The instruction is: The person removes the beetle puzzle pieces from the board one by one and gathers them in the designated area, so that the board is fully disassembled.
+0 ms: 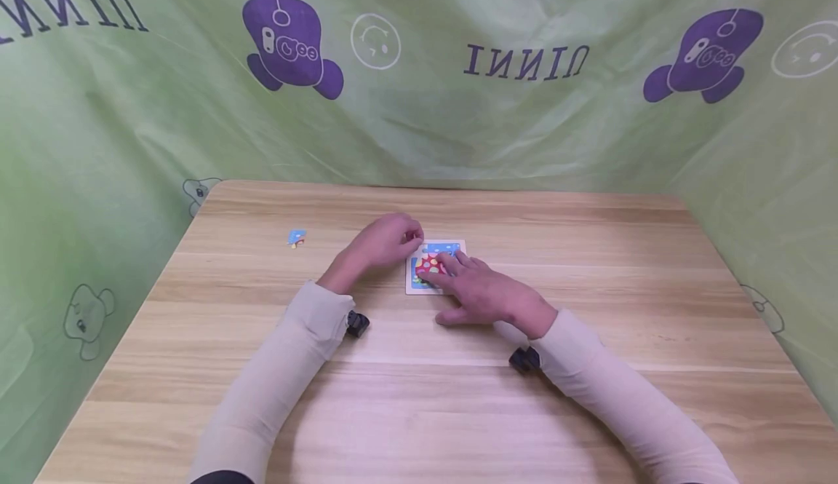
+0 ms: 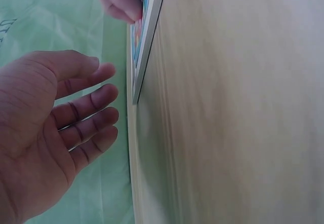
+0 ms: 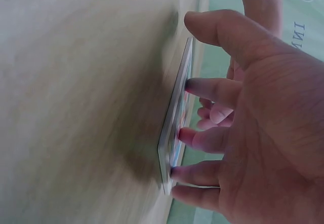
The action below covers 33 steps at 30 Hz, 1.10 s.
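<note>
A small square jigsaw board (image 1: 419,291) with a pale border and a blue and red dotted picture lies flat on the table. Spread fingertips of my right hand (image 1: 484,291) rest on its face; the right wrist view shows those fingers (image 3: 205,138) nearly straight, the thumb held off the board. Beside the board's upper left corner is my left hand (image 1: 386,240). Seen from the left wrist, that hand (image 2: 66,112) has loosely bent fingers, the thumb close to the index finger, and no object visible between them. Part of the picture is hidden under the right hand.
Left of the hands, a small loose cluster of blue, red and yellow jigsaw pieces (image 1: 297,238) lies on the wooden table (image 1: 406,411). A green printed curtain (image 1: 419,127) hangs behind the table and along both sides.
</note>
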Available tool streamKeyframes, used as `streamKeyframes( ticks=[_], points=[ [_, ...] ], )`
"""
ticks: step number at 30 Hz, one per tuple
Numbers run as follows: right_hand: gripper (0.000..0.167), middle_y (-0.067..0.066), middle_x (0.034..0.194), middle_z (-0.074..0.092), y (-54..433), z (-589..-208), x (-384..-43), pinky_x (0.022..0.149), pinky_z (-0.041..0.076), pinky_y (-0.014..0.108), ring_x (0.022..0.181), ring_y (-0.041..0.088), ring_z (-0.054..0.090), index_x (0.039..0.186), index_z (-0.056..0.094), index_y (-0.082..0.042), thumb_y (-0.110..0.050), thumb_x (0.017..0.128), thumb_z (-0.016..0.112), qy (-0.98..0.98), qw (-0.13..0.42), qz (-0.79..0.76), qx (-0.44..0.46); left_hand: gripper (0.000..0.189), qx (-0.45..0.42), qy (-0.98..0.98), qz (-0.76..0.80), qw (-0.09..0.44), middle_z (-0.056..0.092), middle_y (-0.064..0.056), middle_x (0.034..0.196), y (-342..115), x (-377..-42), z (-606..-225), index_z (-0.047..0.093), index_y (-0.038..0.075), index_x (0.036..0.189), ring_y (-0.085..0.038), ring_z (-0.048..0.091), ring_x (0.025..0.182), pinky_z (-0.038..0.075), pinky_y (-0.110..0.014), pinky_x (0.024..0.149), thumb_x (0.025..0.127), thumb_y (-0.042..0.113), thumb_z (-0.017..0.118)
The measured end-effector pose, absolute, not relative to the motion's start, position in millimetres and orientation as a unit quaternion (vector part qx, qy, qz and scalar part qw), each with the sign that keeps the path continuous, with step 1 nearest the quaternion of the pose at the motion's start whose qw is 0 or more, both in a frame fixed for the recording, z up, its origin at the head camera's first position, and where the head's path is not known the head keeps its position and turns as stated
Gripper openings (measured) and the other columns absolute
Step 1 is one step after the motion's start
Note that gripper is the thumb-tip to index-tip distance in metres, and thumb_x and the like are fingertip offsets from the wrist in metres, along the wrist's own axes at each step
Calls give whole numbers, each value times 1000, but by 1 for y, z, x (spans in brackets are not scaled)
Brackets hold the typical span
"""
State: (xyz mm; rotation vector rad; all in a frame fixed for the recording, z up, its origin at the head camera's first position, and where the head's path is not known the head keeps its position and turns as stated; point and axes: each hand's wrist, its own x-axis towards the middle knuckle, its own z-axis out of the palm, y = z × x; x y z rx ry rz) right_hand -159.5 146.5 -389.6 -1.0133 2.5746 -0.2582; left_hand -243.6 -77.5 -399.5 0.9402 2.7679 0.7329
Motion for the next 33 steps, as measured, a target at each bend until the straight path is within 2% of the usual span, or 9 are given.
streamKeyframes(
  ticks=[7,18,23,29,33],
  points=[
    [86,25,161,27,146,-391,-161,116,27,61,145,57,23,161,36,-17,-50,91,73,911,162,-70,-373,17,313,914,244,84,67,-2,93,-70,-246,-402,75,7,107,-19,60,88,50,-35,82,102,17,63],
    [89,23,161,27,144,-392,-160,115,28,61,145,58,22,162,33,-18,-53,91,74,912,162,-67,-370,19,302,921,226,98,67,-3,92,-61,-248,-404,74,5,111,-19,59,84,50,-34,79,101,16,62],
    [91,24,166,18,144,-391,-159,116,26,61,147,56,15,164,30,-20,-53,91,74,914,183,-72,-354,25,284,926,222,109,68,-6,101,-58,-247,-404,71,3,120,-19,62,89,52,-35,84,102,17,62],
    [92,25,167,13,143,-391,-158,116,26,60,149,54,12,164,29,-21,-54,91,74,915,202,-78,-340,24,291,927,209,110,70,-10,114,-57,-245,-403,73,2,121,-24,64,106,50,-38,96,104,11,58],
    [91,25,167,14,144,-391,-157,116,26,60,148,55,12,164,29,-21,-53,91,74,916,201,-78,-339,24,300,926,199,111,71,-10,116,-57,-243,-401,74,3,120,-26,64,112,48,-40,101,105,10,57]
  ],
)
